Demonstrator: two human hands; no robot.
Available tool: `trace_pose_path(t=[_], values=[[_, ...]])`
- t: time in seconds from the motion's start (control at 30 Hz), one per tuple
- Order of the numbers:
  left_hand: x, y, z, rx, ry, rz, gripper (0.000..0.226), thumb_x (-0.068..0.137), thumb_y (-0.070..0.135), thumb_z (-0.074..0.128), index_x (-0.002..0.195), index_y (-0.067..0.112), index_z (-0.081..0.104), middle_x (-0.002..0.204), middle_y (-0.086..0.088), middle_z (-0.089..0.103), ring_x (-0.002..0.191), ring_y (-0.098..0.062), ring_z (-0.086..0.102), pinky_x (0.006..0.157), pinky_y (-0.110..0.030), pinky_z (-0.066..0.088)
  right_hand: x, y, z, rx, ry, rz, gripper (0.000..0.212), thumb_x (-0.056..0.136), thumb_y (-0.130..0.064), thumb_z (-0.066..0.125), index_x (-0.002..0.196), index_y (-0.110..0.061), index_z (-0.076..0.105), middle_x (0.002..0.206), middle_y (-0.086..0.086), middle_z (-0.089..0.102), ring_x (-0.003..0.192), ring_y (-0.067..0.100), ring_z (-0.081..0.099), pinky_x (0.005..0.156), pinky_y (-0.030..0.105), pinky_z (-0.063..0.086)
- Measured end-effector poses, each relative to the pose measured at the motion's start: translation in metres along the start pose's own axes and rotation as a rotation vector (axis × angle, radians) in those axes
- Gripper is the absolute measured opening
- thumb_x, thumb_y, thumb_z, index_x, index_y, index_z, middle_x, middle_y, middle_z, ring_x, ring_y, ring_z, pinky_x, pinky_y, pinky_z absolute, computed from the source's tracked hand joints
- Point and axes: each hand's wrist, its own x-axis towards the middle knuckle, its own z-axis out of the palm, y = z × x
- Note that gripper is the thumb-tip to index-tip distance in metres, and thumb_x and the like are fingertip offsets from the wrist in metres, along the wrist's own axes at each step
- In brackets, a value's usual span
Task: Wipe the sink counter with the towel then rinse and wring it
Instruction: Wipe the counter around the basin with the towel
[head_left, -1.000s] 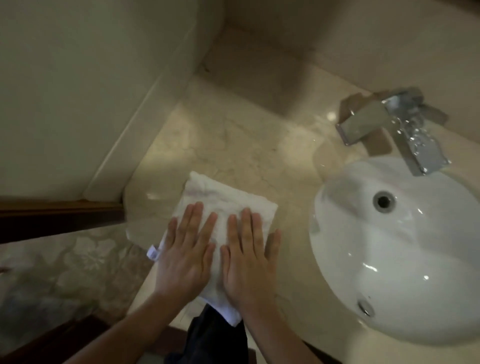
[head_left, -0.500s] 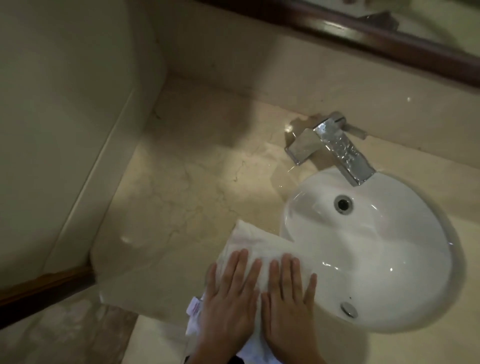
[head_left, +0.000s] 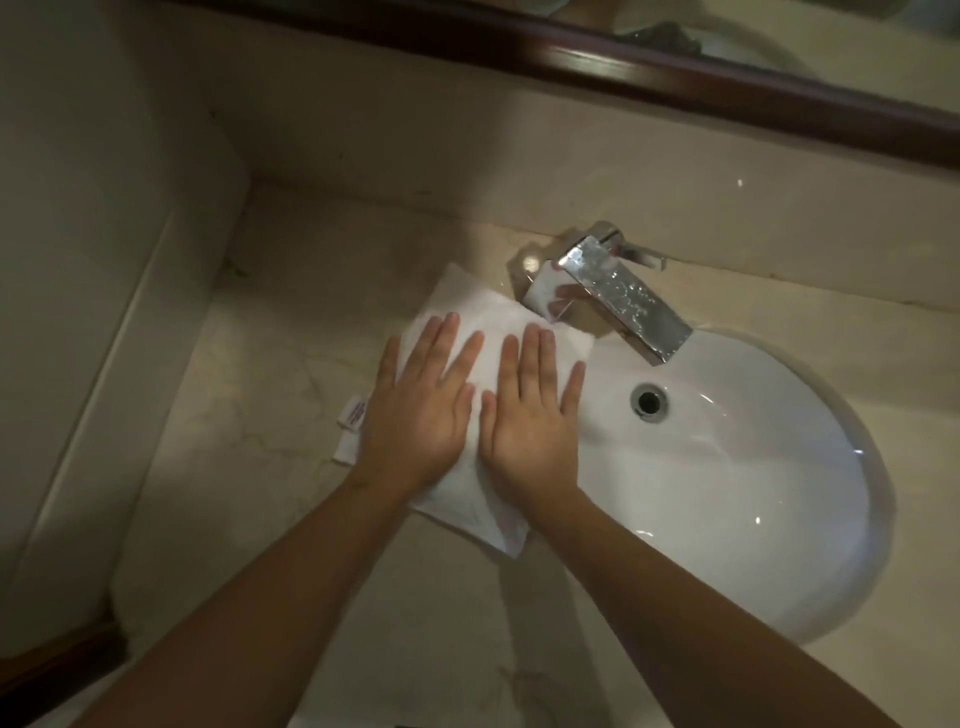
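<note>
A folded white towel (head_left: 485, 325) lies flat on the beige marble counter (head_left: 260, 426), just left of the white oval sink basin (head_left: 737, 499). Its far corner touches the base of the chrome faucet (head_left: 623, 306). My left hand (head_left: 421, 410) and my right hand (head_left: 530, 421) rest side by side on top of it, palms down, fingers stretched out and slightly apart, pressing rather than gripping. A small label (head_left: 353, 413) sticks out at the towel's left edge. The towel's right edge reaches the basin rim.
A beige wall (head_left: 78, 260) closes the counter on the left and a backsplash runs behind it. A dark wooden mirror frame (head_left: 623, 67) crosses the top. The basin's overflow hole (head_left: 648, 401) sits below the faucet spout. The counter's front edge is near the bottom left.
Both hands slid the towel from the counter's front left area toward the back, up beside the faucet. The view also shifted to the right and up.
</note>
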Motion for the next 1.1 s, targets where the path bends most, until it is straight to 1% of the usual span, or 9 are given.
trace_pose_path(t=[0.17,0.37,0.5,0.6,0.7,0.87,0.93,1.0,1.1], values=[[-0.072,-0.014,0.000,0.035,0.000,-0.053,0.062,0.104,0.034,0.028,0.163,0.023,0.015,0.172,-0.007,0.012,0.159,-0.021,0.011,0.125,-0.056,0.016,-0.054,-0.036,0.009,0.035,-0.020,-0.058,0.065,0.106,-0.034,0.038,0.162,-0.003,0.026,0.172,0.020,0.019,0.162,0.033,0.009,0.127,0.064,0.009],[-0.191,-0.001,0.017,0.084,-0.031,-0.174,0.066,0.101,0.035,0.028,0.163,0.018,0.015,0.171,-0.014,0.015,0.157,-0.030,0.020,0.122,-0.062,0.016,-0.164,-0.052,0.020,0.046,-0.096,-0.150,0.064,0.107,-0.038,0.040,0.162,-0.008,0.030,0.172,0.012,0.014,0.162,0.028,0.005,0.125,0.061,0.010],[-0.216,0.049,0.031,0.056,-0.077,-0.166,0.065,0.102,0.036,0.024,0.163,0.017,0.015,0.171,-0.015,0.015,0.158,-0.031,0.016,0.123,-0.063,0.013,-0.207,-0.011,0.010,0.016,-0.135,-0.094,0.067,0.106,-0.043,0.042,0.164,-0.013,0.024,0.174,0.008,0.017,0.162,0.024,0.007,0.123,0.060,0.012],[-0.228,0.093,0.041,0.052,-0.104,-0.131,0.062,0.105,0.040,0.013,0.162,0.015,0.018,0.168,-0.020,0.022,0.156,-0.033,0.021,0.122,-0.063,0.016,-0.239,0.030,0.005,0.001,-0.133,-0.072,0.068,0.105,-0.043,0.044,0.164,-0.014,0.027,0.174,0.008,0.020,0.162,0.025,0.011,0.122,0.063,0.017],[-0.241,0.151,0.051,0.001,-0.165,-0.115,0.063,0.106,0.041,0.010,0.159,0.012,0.030,0.164,-0.023,0.030,0.152,-0.035,0.031,0.121,-0.063,0.021,-0.277,0.082,0.004,-0.019,-0.083,-0.057,0.067,0.103,-0.043,0.047,0.162,-0.014,0.032,0.172,0.009,0.024,0.160,0.026,0.021,0.119,0.065,0.024],[-0.238,0.256,0.067,-0.073,-0.208,-0.049,0.060,0.102,0.035,0.032,0.157,0.011,0.036,0.164,-0.024,0.028,0.152,-0.035,0.031,0.119,-0.065,0.024,-0.315,0.187,-0.019,-0.080,-0.099,-0.004,0.064,0.104,-0.040,0.043,0.161,-0.015,0.028,0.170,0.009,0.027,0.157,0.030,0.027,0.115,0.067,0.035],[-0.233,0.289,0.067,-0.112,-0.210,-0.016,0.061,0.101,0.034,0.037,0.157,0.011,0.036,0.165,-0.025,0.025,0.152,-0.038,0.031,0.118,-0.064,0.028,-0.322,0.221,-0.030,-0.102,-0.122,0.019,0.063,0.106,-0.039,0.039,0.162,-0.015,0.027,0.172,0.009,0.024,0.158,0.031,0.025,0.115,0.069,0.034],[-0.227,0.302,0.064,-0.142,-0.220,0.017,0.059,0.102,0.035,0.038,0.156,0.011,0.038,0.165,-0.023,0.027,0.151,-0.038,0.031,0.119,-0.064,0.027,-0.326,0.234,-0.036,-0.104,-0.123,0.061,0.065,0.106,-0.039,0.040,0.164,-0.016,0.023,0.173,0.007,0.019,0.160,0.031,0.020,0.118,0.069,0.029],[-0.213,0.285,0.066,-0.120,-0.201,0.106,0.061,0.100,0.043,0.043,0.155,0.018,0.041,0.165,-0.013,0.033,0.152,-0.031,0.033,0.122,-0.060,0.018,-0.324,0.221,-0.032,-0.078,-0.048,0.187,0.070,0.103,-0.036,0.042,0.166,-0.019,0.017,0.174,0.006,0.018,0.160,0.032,0.018,0.121,0.067,0.024]])
